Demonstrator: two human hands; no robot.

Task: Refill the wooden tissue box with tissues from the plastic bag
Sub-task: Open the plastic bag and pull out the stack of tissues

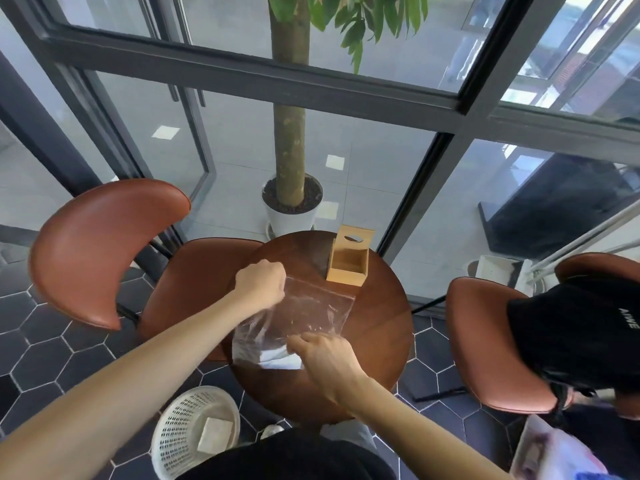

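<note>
Both hands grip plastic bag (304, 313); tissues (280, 360) beside right hand (325, 358).

Clear, crinkled glossy plastic bag (304, 317) under the right hand (325, 362); beyond it a matt pale wooden tissue box (348, 268) on the polished dark wood bench (381, 323).

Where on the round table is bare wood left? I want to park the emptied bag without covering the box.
Bare wood runs along the table's right side, between the plastic bag and the rim, below the wooden tissue box. Another patch lies at the near rim, under the right hand. The centre and left are crowded by bag and left hand.
</note>
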